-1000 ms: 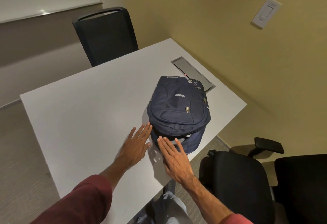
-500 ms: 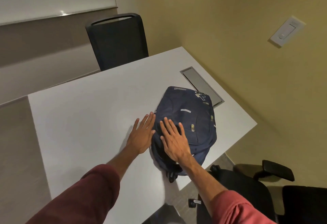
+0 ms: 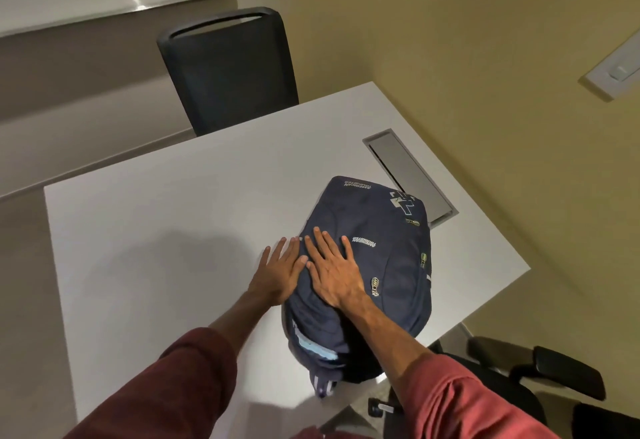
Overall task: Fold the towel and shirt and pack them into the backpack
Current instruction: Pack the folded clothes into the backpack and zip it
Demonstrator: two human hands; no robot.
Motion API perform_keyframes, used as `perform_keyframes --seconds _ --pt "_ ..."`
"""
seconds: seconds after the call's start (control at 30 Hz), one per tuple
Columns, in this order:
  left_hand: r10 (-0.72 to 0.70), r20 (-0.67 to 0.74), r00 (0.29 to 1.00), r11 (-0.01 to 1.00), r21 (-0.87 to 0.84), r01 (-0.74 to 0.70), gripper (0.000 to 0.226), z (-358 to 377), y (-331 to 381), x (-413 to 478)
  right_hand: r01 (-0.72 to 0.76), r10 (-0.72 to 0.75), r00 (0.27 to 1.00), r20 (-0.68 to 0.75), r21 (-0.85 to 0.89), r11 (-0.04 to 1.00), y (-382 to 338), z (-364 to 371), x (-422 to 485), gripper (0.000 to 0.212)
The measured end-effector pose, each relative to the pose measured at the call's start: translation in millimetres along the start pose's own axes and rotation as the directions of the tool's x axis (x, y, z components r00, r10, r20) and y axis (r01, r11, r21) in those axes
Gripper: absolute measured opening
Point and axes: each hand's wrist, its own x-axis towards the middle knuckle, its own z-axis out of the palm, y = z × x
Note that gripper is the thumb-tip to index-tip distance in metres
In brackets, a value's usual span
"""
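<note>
Two grips are seen in the middle of the view, and both are open, with straight fingers and nothing held. The right grip [image 3: 334, 275] is laid flat on the upper face of the backpack [image 3: 384, 227], with its fingers spread and pointed away from the person. The left grip [image 3: 277, 274] is laid flat on the counter [image 3: 166, 216] just beside it, and its fingertips are pressed against the left flank of the backpack. The two grips are almost touching each other. The arms are covered by dark red sleeves [image 3: 460, 404].

The backpack is dark blue and is laid on the right part of the white counter. Small white lettering and several metal zipper pulls [image 3: 375, 286] are seen on it. Its near end, marked with a light blue stripe, is placed at the near edge of the counter. Its far end is found just beside a grey metal hatch [image 3: 401, 164], which is set into the counter top.

A black chair [image 3: 228, 71] is placed behind the far edge of the counter. A second black chair [image 3: 568, 371] is seen at the right, lower than the counter. A white switch plate [image 3: 618, 73] is fixed on the yellow wall.
</note>
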Motion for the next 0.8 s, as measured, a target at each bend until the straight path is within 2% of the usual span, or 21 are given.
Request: perform_keyframes --seconds 0.1,0.2,0.27,0.37,0.47,0.67,0.8 --pt "0.0 0.058 0.998 0.995 -0.099 0.006 0.098 19.7 -3.7 -3.5 0.03 -0.029 0.998 0.047 -0.011 0.999 8.5 8.4 7.3 0.064" --pt "-0.014 0.08 0.997 0.983 -0.181 0.028 0.073 32.6 -10.8 -6.1 0.038 -0.038 0.998 0.047 -0.005 0.999 9.6 14.0 9.4 0.065" --pt "-0.062 0.005 0.998 0.981 -0.183 0.062 0.068 32.3 -13.4 -5.1 0.041 -0.04 0.999 0.031 -0.005 0.999 9.2 14.5 10.4 0.064" --pt "-0.128 -0.139 0.982 0.982 -0.153 0.106 0.072 22.2 -12.8 0.9 0.043 -0.042 0.999 0.026 -0.007 0.999 9.4 14.4 11.7 0.064" --pt "-0.121 -0.157 0.98 0.982 -0.162 0.095 0.08 7.0 -9.0 11.8 0.048 -0.048 0.999 0.02 -0.011 0.999 10.0 15.8 11.0 0.064" --pt "-0.169 0.078 0.983 0.933 -0.308 0.185 0.072 4.9 -12.8 42.6 0.05 -0.05 0.998 0.026 -0.012 0.999 10.8 17.4 11.2 0.064" --pt "-0.221 0.087 0.971 0.93 -0.282 0.237 0.066 8.3 -16.1 52.9 0.05 -0.05 0.998 0.035 -0.015 0.999 11.5 18.5 11.5 0.064"
